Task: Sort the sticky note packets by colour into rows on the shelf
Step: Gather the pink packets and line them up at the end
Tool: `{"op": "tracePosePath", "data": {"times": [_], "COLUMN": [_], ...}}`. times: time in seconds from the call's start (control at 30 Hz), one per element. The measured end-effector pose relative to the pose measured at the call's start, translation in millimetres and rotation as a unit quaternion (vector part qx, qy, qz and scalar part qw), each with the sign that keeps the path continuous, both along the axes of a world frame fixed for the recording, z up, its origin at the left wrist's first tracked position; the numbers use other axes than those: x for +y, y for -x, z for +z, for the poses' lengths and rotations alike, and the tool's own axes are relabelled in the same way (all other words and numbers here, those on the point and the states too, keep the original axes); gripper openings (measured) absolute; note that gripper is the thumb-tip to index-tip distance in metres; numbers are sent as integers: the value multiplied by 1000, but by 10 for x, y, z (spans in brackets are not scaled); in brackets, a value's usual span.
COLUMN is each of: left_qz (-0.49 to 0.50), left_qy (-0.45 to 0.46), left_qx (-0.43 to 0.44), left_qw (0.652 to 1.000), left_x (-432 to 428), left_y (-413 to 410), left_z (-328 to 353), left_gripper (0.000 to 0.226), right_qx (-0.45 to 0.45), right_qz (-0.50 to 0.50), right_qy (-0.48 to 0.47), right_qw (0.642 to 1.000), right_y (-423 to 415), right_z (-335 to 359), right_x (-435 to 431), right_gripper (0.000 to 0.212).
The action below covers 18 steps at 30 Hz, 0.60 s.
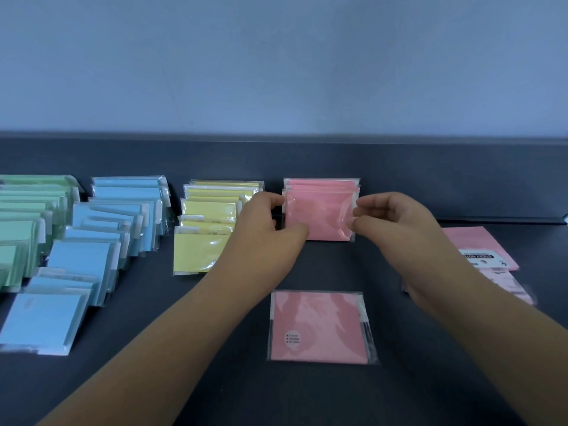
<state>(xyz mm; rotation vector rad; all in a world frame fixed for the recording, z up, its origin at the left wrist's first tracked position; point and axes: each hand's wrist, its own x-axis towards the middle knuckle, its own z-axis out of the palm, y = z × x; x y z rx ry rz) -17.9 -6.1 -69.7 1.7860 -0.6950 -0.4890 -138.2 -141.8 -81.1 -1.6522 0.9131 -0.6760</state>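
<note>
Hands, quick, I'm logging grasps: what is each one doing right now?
Left hand: pinches the left edge of the front pink packet.
Right hand: pinches the same packet's right edge.

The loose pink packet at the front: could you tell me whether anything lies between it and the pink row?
Nothing visible lies on the shelf between the loose pink packet and the pink row; the left hand and right hand grip its front packet by the sides.

Pink packets [319,216]: paper in glossy clear plastic wrap. Shelf [399,186]: dark, matt, apparently smooth.
</note>
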Motion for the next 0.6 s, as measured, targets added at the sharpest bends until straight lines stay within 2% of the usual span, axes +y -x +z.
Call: {"op": "tracePosePath", "data": {"times": [0.13,0.2,0.3,0.37,0.43,0.47,0.53,0.6], "left_qz": [-6,-1,6,-10,-31,-40,-37,-17], "left_qy": [-50,-103,-238,-316,-341,-336,-285,-225], "left_qx": [-28,-76,-236,-266,-231,-198,-97,16], "left_qw": [998,992,942,911,911,920,953,974], "left_x": [75,175,366,469,517,528,525,503], "left_y": [49,113,188,219,243,253,256,251], "left_z": [62,80,97,114,104,88,40,22], "left_gripper": [21,20,22,32,38,39,41,42], "right_qx": [11,46,166,284,357,365,341,303], "right_qz": [-12,-32,-13,41,83,95,105,97], "right_qy": [13,39,107,146,138,125,106,83], "right_qw": [1000,998,980,947,920,918,928,944], "right_y": [2,30,158,246,287,299,313,320], "right_z": [2,29,148,241,307,317,291,228], "right_x": [18,21,50,116,221,276,371,432], "right_gripper": [23,19,6,12,21,21,22,35]}}
